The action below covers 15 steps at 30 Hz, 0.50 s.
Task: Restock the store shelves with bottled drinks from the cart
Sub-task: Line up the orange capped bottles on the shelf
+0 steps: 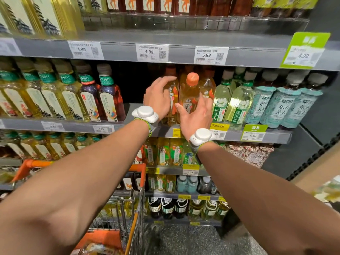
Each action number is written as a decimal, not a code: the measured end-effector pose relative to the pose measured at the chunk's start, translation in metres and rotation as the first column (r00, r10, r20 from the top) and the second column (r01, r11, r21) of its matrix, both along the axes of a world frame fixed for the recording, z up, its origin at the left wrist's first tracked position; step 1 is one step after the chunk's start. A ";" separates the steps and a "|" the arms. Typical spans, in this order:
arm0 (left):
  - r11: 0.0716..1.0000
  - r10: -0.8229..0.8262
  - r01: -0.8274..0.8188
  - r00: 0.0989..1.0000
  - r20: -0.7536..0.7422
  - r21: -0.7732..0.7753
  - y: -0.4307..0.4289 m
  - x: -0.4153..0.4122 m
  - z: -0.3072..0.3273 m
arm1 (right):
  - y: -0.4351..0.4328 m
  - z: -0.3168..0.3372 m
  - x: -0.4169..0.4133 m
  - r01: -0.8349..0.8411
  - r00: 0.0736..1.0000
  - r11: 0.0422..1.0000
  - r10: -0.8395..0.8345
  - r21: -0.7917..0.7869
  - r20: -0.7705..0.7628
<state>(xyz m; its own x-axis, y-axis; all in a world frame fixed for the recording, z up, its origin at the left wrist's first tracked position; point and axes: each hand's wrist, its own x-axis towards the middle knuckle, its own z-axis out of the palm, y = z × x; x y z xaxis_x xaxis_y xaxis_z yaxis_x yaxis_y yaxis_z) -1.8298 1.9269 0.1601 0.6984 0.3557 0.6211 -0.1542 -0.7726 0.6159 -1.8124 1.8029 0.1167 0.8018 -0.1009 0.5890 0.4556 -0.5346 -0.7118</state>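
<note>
Right grip (196, 115) clasps the orange-capped bottle (189, 94) on the shelf (128, 107); left grip (158, 96) curls round neighbouring bottle (173, 91). Judged full, fairly heavy, smooth-walled, slippery: hold at labelled mid-body.

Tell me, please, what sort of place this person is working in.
A shop's drinks aisle, probably a supermarket: shelves packed with bottled teas, barcoded price tags along the shelf edges, and an orange-handled shopping cart below. The left hand and right hand hold amber bottles.
</note>
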 end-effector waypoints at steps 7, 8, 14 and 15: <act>0.999 -0.031 0.031 1.000 -0.005 -0.011 0.000 -0.002 0.001 | 0.003 0.003 0.005 0.052 0.999 0.999 -0.052 0.014 -0.008; 1.000 -0.030 0.030 1.000 -0.007 -0.011 0.000 -0.002 0.001 | 0.002 0.006 0.007 0.064 0.998 0.998 -0.064 -0.008 0.003; 0.994 0.036 -0.035 0.999 0.005 -0.108 -0.007 0.006 0.000 | 0.004 0.010 0.007 0.154 0.988 0.978 -0.154 -0.141 0.011; 0.994 0.048 -0.048 0.999 -0.005 -0.102 -0.009 0.008 0.000 | 0.005 0.009 0.007 0.156 0.987 0.976 -0.158 -0.151 -0.002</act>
